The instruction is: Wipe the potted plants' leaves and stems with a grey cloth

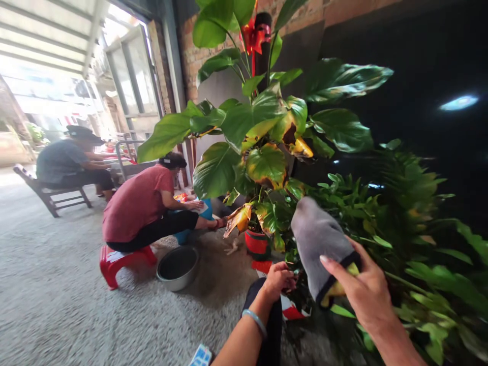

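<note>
Much of the scene is hard to read: the right side falls into deep shadow, the small-leaved shrub (404,223) there is blurred, and the big plant's (259,137) own leaves cover most of its red pot (256,243), so only the pot's front shows. The right forearm runs out of the bottom edge, and the left elbow is cut off there too. The right hand (366,292) reaches up from the lower right, wrist bent, its grip pinched on the lower hem of a grey cloth (318,239) that stands up in front of the foliage; a yellow patch shows under the fingers, too small to tell whether it is leaf or lining. The left hand (279,278), with a pale blue bracelet (254,320) on the wrist, is curled into a loose fist low among the stems just beside the pot's base; what it closes on, if anything, is hidden by leaves. To the left, a person in a red shirt (139,203) crouches on a red stool (118,262) near a metal bowl (177,267) on the floor, and another person sits on a wooden chair (53,195) farther back.
</note>
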Tool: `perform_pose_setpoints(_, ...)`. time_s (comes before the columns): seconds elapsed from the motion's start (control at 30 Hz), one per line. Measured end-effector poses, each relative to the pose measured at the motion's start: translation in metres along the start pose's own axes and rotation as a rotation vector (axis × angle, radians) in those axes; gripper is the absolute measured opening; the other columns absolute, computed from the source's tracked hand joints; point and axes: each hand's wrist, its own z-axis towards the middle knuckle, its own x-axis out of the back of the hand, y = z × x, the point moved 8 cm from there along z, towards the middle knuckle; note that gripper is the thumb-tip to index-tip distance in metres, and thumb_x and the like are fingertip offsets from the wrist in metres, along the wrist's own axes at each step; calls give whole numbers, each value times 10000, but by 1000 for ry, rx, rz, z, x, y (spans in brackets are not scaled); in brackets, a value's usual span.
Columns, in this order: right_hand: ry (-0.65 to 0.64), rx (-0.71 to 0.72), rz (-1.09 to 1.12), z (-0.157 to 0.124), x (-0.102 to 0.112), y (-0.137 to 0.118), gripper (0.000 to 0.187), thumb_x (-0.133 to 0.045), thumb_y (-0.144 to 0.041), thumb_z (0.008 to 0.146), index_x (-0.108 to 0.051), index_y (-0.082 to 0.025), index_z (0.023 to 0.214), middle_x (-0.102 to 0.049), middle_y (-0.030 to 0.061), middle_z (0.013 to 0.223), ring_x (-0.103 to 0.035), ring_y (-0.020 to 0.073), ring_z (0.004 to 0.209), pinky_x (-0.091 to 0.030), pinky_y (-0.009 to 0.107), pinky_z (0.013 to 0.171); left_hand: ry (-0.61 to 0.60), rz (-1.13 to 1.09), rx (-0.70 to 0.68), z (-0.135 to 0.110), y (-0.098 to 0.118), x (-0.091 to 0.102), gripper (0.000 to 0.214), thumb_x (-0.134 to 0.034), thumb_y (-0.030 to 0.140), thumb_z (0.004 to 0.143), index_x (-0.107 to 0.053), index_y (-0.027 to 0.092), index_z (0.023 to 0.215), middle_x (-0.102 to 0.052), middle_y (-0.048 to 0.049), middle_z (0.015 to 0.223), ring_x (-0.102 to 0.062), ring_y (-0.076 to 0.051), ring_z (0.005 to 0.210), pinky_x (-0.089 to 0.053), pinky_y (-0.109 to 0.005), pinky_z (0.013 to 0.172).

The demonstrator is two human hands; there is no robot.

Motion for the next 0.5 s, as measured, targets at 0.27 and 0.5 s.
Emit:
perform_pose_setpoints(0.27,-212,-262,-88,-2,-20,73,464,-706,-467,419,-670,-202,799,-739,53,696,-682,328,751,-508,412,726,31,98,-35,0,5,2,200,-709,276,528,-552,158,566,-508,40,448,-447,-87,419,-361,-226,471)
perform_pose_setpoints(0.5,-146,-222,-115,-4,28,62,514,-718,-476,386,-703,-210,826,-760,56,757,-683,346,824,-499,400,783,-347,429,168,-33,-30,-28,186,-822,279,493,-668,180,529,-574,13,468,-497,-116,395,-383,-223,372)
